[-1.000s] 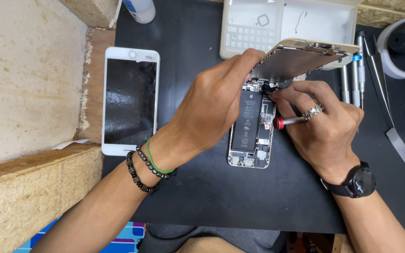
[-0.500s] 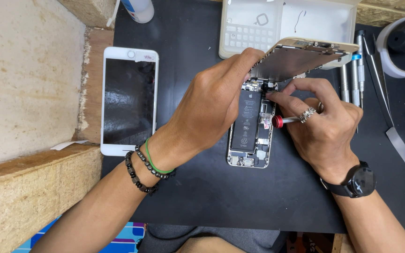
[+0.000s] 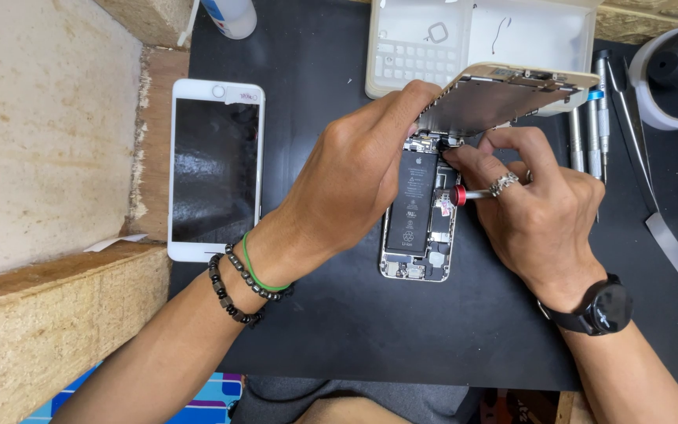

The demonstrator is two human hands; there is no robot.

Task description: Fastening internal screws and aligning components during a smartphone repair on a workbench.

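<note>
Far left: wooden blocks (image 3: 56, 314) bordering the black mat (image 3: 339, 345). On the mat, a white phone (image 3: 215, 169) lies face up, dark screen, well apart from the work. Left hand (image 3: 355, 180), bead bracelets at the wrist, fingers closed on the edge of the lifted screen panel (image 3: 504, 98), holding it tilted up. Under it, the opened phone (image 3: 421, 228) lies flat at mat centre, black battery (image 3: 412, 202) exposed. Right hand (image 3: 539, 216), ring and wristwatch, pinches a red-tipped screwdriver (image 3: 468, 194), tip at the phone's top end near the panel hinge. Above: white parts tray (image 3: 480, 35). Right: spare drivers (image 3: 594, 133), tweezers (image 3: 637, 126), metal spudger (image 3: 672, 247).
</note>
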